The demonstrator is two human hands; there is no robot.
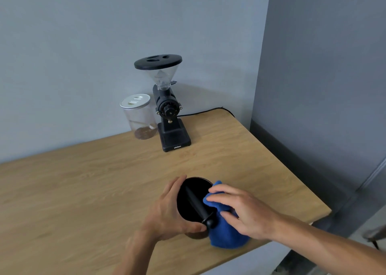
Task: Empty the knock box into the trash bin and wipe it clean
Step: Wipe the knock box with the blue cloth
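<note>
A round black knock box [189, 203] with a black bar across its mouth stands upright on the wooden table [83, 191] near the front edge. My left hand [167, 210] wraps around its left side and holds it. A blue cloth [226, 228] drapes over the box's right rim and down its outer side. My right hand [242, 210] presses on the cloth, fingertips at the rim. The inside of the box looks dark; I cannot tell if grounds remain. No trash bin is in view.
A black coffee grinder [167, 107] with a clear hopper stands at the back by the wall, its cord trailing right. A clear jar [141, 118] with a white lid and some grounds is to its left. The table's right edge [292, 164] drops off near the box.
</note>
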